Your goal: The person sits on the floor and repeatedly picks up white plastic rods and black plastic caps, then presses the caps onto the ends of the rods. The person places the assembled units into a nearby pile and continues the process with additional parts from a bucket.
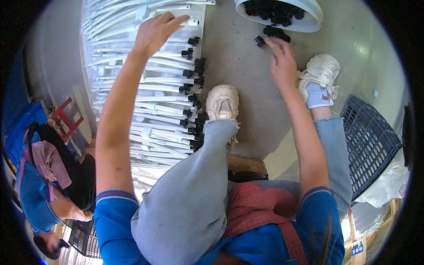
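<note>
White tubes (pixel 162 80) lie side by side on a pale sheet to the left, many with black plastic fittings (pixel 187 53) on their right ends. Over the upper tubes is my left hand (pixel 159 29), its fingers apart and nothing seen in it, near a bare tube end (pixel 193 22). My right hand (pixel 283 63) reaches down by the floor below a white bucket (pixel 313 20) of black fittings (pixel 275 11). Its fingertips are beside a loose black fitting (pixel 259 41); whether they touch it is unclear. More loose fittings (pixel 276 32) lie at the bucket's rim.
My shoes (pixel 223 102) stand on the grey floor. A dark plastic crate (pixel 371 142) and clear plastic bags (pixel 386 182) are at the right. At the left a co-worker (pixel 39 198) in blue sits near a red stool frame (pixel 68 119) and another crate (pixel 84 237).
</note>
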{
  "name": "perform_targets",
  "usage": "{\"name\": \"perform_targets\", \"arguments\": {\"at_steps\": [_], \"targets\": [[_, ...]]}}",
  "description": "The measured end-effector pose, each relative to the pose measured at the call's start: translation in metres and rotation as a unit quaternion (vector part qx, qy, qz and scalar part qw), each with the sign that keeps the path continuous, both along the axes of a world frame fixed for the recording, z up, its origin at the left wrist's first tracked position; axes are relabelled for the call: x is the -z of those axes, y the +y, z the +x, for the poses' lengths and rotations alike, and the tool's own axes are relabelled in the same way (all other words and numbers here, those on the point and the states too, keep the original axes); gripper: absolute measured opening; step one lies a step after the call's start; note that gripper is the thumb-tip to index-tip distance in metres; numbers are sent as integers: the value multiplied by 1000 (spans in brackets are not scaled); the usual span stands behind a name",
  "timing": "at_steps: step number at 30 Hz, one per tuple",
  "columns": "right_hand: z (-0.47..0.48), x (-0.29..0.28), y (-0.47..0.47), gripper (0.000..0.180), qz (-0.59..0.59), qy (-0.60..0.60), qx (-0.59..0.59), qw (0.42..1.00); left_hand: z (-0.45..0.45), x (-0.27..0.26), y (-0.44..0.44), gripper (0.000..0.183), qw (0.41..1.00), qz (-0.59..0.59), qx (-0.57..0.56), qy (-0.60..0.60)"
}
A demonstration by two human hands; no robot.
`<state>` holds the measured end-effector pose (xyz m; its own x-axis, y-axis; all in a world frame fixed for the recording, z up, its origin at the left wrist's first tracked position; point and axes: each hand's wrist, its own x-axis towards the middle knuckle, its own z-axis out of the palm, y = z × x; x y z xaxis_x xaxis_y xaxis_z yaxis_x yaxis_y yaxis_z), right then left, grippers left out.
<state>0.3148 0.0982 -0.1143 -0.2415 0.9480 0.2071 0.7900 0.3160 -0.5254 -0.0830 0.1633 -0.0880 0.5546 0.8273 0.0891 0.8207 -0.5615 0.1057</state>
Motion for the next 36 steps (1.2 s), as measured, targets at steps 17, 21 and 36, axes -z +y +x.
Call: {"name": "perform_targets", "arguments": {"at_steps": [17, 21, 36], "targets": [[-35, -90, 25, 39, -370, 467, -89, 798, 88, -83, -37, 28, 984, -72, -7, -165], [-25, -104, 36, 38, -391, 410, -157, 809, 89, -91, -36, 28, 984, -92, 1, -152], [-25, -120, 54, 41, -573, 468, -118, 662, 117, -163, -19, 29, 787, -508, -182, -300]]}}
